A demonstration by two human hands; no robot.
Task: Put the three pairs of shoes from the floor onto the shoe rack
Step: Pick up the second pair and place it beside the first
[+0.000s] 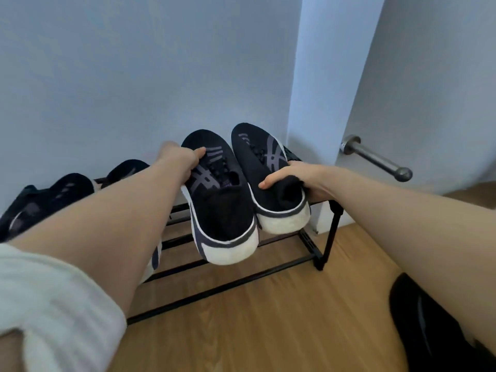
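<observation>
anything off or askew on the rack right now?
Mostly tidy. The two black sneakers, one in the left hand and one in the right hand, sit tilted on the shoe rack, white heels overhanging its front bar. The dark shoes at left look settled.

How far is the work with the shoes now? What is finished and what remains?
Done, it seems: dark shoes already sit on the rack at the left, though blur hides how many. In hand: the left hand and right hand each hold one sneaker, left sneaker and right sneaker, over the rack's right end, not yet set down. Left: a dark object on the floor at the lower right may be another pair; I cannot tell.
</observation>
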